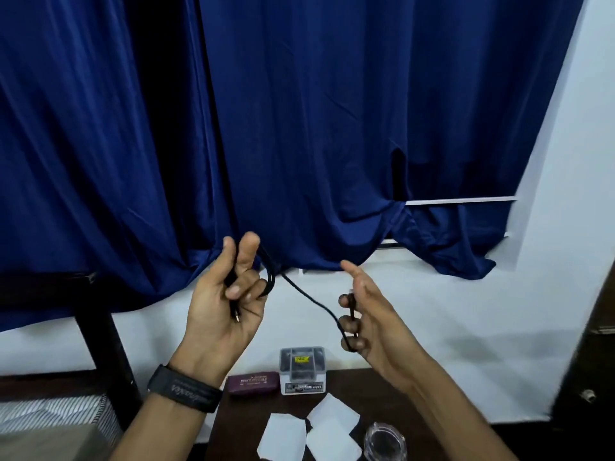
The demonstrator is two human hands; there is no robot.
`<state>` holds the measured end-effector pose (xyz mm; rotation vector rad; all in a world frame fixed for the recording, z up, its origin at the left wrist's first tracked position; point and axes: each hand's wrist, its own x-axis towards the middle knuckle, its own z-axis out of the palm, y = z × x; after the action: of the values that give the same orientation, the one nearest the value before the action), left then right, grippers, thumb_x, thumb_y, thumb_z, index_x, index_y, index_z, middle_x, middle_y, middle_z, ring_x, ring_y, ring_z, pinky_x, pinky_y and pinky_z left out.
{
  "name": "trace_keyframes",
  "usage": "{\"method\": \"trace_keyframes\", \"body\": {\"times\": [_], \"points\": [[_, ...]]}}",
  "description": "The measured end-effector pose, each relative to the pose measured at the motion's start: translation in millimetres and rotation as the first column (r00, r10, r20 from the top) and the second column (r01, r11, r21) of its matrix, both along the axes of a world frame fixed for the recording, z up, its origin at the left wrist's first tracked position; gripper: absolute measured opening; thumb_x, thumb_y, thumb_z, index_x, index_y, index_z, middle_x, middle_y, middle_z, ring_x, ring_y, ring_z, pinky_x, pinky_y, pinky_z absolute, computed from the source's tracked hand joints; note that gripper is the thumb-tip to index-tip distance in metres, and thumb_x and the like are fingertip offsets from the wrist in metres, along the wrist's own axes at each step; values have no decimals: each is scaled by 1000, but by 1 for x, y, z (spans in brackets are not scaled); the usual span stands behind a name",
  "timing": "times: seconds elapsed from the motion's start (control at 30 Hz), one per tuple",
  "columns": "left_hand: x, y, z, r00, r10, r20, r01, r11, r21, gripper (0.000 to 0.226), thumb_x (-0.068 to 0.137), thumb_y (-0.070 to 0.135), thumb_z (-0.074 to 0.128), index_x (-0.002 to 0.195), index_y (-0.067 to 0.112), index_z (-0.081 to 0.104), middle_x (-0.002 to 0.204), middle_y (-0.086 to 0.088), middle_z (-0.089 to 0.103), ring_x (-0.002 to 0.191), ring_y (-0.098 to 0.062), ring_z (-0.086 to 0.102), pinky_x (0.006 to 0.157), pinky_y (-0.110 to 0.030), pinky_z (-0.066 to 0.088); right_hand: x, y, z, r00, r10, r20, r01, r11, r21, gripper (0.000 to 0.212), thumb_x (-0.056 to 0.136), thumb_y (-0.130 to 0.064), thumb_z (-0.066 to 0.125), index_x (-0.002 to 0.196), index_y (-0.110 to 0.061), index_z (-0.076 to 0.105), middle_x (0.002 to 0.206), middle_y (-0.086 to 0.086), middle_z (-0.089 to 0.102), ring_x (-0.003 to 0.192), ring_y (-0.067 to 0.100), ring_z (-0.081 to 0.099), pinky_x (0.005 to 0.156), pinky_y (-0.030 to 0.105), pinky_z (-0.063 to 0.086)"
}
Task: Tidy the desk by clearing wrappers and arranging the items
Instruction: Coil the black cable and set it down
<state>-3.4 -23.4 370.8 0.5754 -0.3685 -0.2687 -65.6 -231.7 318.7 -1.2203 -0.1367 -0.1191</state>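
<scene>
I hold a thin black cable [307,294] up in the air in front of the blue curtain. My left hand [226,301] has loops of it gathered around its fingers, with one plug end lying in the palm. My right hand [366,314] pinches the cable's other end, and the cable sags between the two hands. Below them on the dark wooden desk [369,390] lie three white paper pieces [312,430], a maroon case [253,383], a small clear plastic box [302,369] and a clear glass dish [386,442].
A blue curtain [299,128] hangs behind the desk over a white wall [549,294]. A dark wooden frame [100,334] and striped bedding [53,417] are at the left. A dark door or cabinet [595,361] stands at the right edge.
</scene>
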Motion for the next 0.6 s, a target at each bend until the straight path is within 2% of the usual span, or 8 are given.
{"method": "trace_keyframes", "body": {"times": [0.17,0.27,0.33,0.4,0.43,0.47,0.53,0.6], "points": [[0,-7,-9,999,49,10,-50,998,40,10,96,32,57,98,23,52,125,1,79,40,-2,48,42,-11,41,-3,9,-16,991,-40,127,116,729,-674,44,77,-74,69,111,-46,75,116,-10,41,68,-3,50,68,11,47],[-1,-9,-8,998,59,12,-59,997,40,13,97,33,57,97,22,63,116,2,81,41,-2,49,44,-13,43,-2,14,-23,980,-51,191,181,625,-759,26,99,-56,54,98,-42,76,132,-26,37,92,-7,57,86,11,44],[0,-8,-5,997,79,7,-79,995,67,31,100,34,56,96,17,82,92,5,82,43,-3,52,44,-13,43,-1,13,-29,968,-31,250,229,525,-820,33,106,-52,42,99,-41,72,155,-36,22,138,-8,35,102,15,34],[-1,-7,-1,995,97,9,-98,991,96,42,104,36,53,94,14,87,68,8,71,46,-2,54,46,-13,44,-1,16,-31,945,-19,325,306,398,-865,37,106,-55,35,100,-40,68,162,-40,16,155,-7,4,114,16,21],[-2,-8,-1,995,101,17,-102,990,95,45,105,37,50,93,14,87,66,9,69,50,-2,58,48,-13,46,-3,19,-30,937,-16,350,329,380,-864,36,107,-54,34,103,-40,66,157,-39,32,155,-6,11,117,20,22],[-3,-8,1,994,103,32,-106,990,90,48,106,37,47,92,14,87,72,9,74,56,-2,65,51,-13,50,-4,22,-28,939,-19,343,318,427,-846,32,107,-53,36,107,-39,64,140,-36,55,148,-3,36,115,24,33],[-4,-8,4,990,115,77,-121,990,77,51,109,36,42,97,14,86,100,3,83,81,-5,78,63,-16,59,-9,28,-23,967,-53,250,223,655,-722,20,103,-52,45,113,-42,59,89,-17,76,86,7,74,81,29,57],[-1,-5,5,986,109,126,-115,993,36,50,111,33,36,116,11,81,127,0,78,112,-10,76,84,-20,62,-14,31,-24,968,-41,247,209,678,-705,21,102,-55,48,118,-44,55,65,-9,63,49,7,61,54,25,49]]}}
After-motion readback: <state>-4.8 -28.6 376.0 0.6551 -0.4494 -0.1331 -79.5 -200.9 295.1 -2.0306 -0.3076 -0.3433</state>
